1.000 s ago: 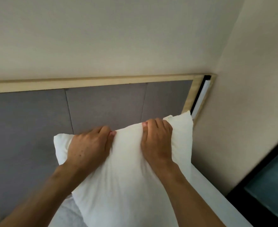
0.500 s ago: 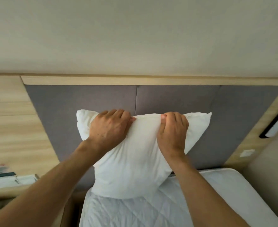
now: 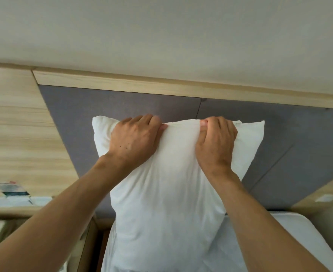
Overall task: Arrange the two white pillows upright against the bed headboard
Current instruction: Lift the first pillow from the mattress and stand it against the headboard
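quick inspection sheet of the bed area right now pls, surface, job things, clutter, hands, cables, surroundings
surface: white mattress with quilted cover, bare where visible.
job's things: one white pillow held upright on its end in front of the grey padded headboard; whether it touches the headboard cannot be told. Second pillow not seen.
clutter: papers or small cards on the wooden side shelf, too blurred to identify.
hands: left hand and right hand both grip the pillow's top edge.
cables: nothing seen.
surroundings: light wood frame above the headboard, wood panelling at left, plain wall above.
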